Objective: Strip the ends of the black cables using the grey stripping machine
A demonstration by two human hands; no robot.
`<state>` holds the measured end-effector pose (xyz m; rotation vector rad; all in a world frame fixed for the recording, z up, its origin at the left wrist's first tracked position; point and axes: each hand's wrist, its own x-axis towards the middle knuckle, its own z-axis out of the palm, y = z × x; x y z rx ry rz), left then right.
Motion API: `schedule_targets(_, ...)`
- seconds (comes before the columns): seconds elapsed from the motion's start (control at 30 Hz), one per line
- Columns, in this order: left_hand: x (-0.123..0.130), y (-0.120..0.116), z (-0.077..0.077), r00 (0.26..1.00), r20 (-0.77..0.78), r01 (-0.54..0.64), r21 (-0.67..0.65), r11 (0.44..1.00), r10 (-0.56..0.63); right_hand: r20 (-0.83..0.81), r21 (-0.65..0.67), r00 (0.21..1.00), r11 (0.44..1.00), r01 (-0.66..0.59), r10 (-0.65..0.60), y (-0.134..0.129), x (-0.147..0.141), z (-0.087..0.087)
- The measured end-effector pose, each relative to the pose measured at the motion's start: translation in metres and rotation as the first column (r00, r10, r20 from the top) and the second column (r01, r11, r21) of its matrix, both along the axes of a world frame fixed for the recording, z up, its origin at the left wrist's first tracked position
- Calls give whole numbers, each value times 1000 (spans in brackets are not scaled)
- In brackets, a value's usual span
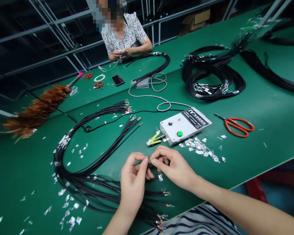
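Observation:
My left hand (pixel 134 179) is closed in a pinch on the end of a black cable, most of which it hides. Against it, my right hand (pixel 173 164) pinches the tiny bare wire tip (pixel 149 161) between thumb and forefinger. A bundle of black cables (pixel 61 160) curves round to the left and passes under my left wrist. Its stripped ends show copper and coloured wires (pixel 161 222) near the table's front edge. Just beyond my hands sits a white control box (pixel 186 125) with a green button, a knob and a yellow-green clip (pixel 154 139) at its nozzle.
Orange-handled scissors (pixel 237 126) and foil scraps (pixel 202 148) lie to the right on the green table (pixel 267 114). Coiled black cables (pixel 213 75) rest farther back. A grey pedal (pixel 143 83), phone (pixel 118 80) and feather duster (pixel 39 107) are beyond. Across sits a co-worker (pixel 127 36) handling cables.

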<state>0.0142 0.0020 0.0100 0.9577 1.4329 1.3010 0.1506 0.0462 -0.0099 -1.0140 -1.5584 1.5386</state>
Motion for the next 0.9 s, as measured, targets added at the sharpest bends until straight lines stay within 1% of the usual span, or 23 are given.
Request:
schedule_targets(0.07,-1,-1,-2,999,-36,-38,-17,999,37,105,187,994,982,10,-31,1,2,-1)
schedule_targets(0.13,-2,-1,-4,997,-38,-69,-29,997,68,165,332,985,943,0,-58,2,7,-2)
schedule_targets(0.2,-3,0,-6,997,-19,-71,-44,996,70,212,448,973,894,-15,-90,3,13,-4)
schedule_targets(0.27,-3,2,-7,998,-8,-61,-54,997,61,270,537,957,841,-61,-103,5,19,-4)
schedule_targets(0.37,-3,2,-9,999,-22,-41,-54,998,40,370,648,922,742,-171,-110,8,21,0)
schedule_targets(0.43,-3,1,-10,999,-44,-16,-37,999,14,424,709,899,657,-254,-110,13,19,2)
schedule_targets(0.53,-4,-1,-12,993,-113,46,14,999,-44,461,767,886,524,-369,-51,22,16,3)
schedule_targets(0.57,-5,-2,-13,988,-144,62,31,998,-57,463,782,886,489,-388,-38,25,17,2)
schedule_targets(0.6,-5,-3,-13,983,-171,69,41,997,-61,464,793,885,464,-395,-40,27,19,1)
schedule_targets(0.63,-5,-3,-14,980,-189,67,43,997,-58,465,801,883,453,-392,-58,28,21,1)
schedule_targets(0.7,-6,-2,-15,983,-179,49,24,999,-44,458,816,879,455,-357,-130,29,28,0)
schedule_targets(0.8,-6,2,-15,995,-90,30,-54,998,-35,431,837,868,467,-284,-246,24,32,1)
schedule_targets(0.9,-6,7,-14,999,-40,30,-97,995,-34,428,856,852,439,-274,-302,16,26,5)
